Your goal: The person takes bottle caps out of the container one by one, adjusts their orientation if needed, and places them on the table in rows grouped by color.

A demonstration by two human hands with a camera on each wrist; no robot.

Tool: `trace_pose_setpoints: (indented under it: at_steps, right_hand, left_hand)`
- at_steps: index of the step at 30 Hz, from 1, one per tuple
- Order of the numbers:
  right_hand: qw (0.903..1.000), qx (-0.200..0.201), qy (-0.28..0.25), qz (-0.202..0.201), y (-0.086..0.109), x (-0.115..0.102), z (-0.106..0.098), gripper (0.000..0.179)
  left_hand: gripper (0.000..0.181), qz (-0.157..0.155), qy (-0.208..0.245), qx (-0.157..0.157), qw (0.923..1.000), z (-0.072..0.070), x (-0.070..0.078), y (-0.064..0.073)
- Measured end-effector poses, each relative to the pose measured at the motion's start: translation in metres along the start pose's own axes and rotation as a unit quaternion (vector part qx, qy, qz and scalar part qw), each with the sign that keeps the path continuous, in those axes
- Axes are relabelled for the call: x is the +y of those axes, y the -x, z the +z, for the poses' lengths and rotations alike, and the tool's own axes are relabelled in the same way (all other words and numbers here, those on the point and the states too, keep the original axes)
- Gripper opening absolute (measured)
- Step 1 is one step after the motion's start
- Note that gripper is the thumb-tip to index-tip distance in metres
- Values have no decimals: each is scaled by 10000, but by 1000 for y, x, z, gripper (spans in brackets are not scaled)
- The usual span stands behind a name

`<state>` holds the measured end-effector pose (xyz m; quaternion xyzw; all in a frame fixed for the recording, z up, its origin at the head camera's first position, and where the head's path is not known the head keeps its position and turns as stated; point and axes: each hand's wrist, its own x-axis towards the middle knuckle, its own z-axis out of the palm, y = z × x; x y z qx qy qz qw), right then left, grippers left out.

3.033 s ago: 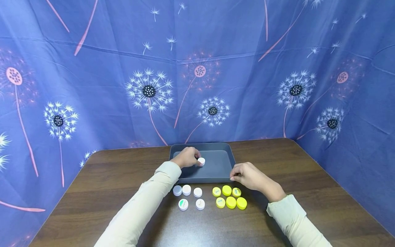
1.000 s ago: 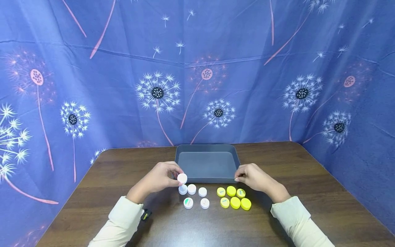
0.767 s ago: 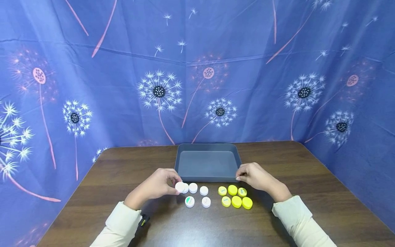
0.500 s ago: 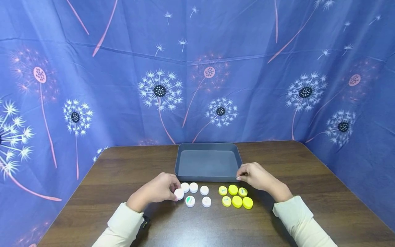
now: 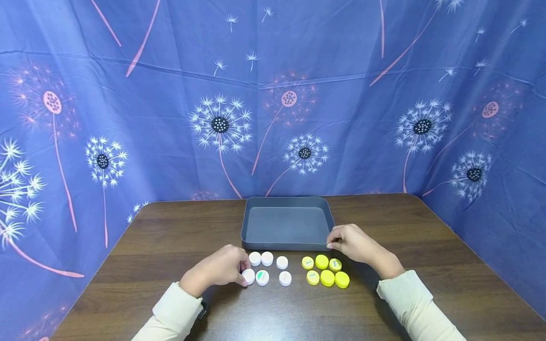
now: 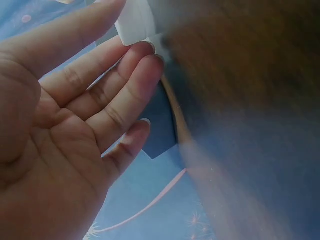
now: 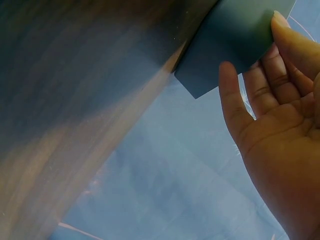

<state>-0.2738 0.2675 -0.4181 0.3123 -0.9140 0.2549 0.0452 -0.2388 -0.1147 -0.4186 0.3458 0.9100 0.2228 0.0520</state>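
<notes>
My left hand point(image 5: 223, 266) pinches a white bottle cap point(image 5: 249, 276) between thumb and fingers, at the left end of the front row of white caps. In the left wrist view that cap point(image 6: 134, 22) sits at the fingertips. Right beside it lies a white cap with a green print point(image 5: 262, 278). My right hand point(image 5: 354, 244) holds the dark grey tray point(image 5: 287, 246) by its front right corner. The right wrist view has the thumb on the edge of the tray point(image 7: 227, 45) and other fingers behind it.
Further white caps point(image 5: 267, 258) stand in two rows in front of the tray. To their right, several yellow caps point(image 5: 327, 278) form two rows. All rest on a brown wooden table point(image 5: 179, 222). A blue dandelion-print cloth point(image 5: 341, 104) hangs behind the table and along its sides.
My left hand has taken the white cap out of the tray, brought it toward me and down to the front row of white caps. The right hand has stayed at the tray's corner.
</notes>
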Motion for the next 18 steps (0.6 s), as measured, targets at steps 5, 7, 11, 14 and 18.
trace_pose_setpoints:
  at_steps: [5,7,11,14,18]
  right_hand:
    - [10000,27,19,-6,1,1,2,10]
    - [10000,21,8,10,2,1,2,10]
    - [10000,-2,-15,40,3,0,3,10]
    - [10000,-17,3,44,2,-1,4,9]
    - [10000,-53,6,60,2,-1,6,7]
  left_hand:
    - [22,-51,79,-14,10000,1,0,0]
    - [22,-65,90,-29,9999,2,-1,0]
    - [22,-41,94,-55,9999,3,-4,0]
    - [24,-14,75,-5,10000,2,-6,2]
    - [24,-58,69,169,9998,-2,-7,5]
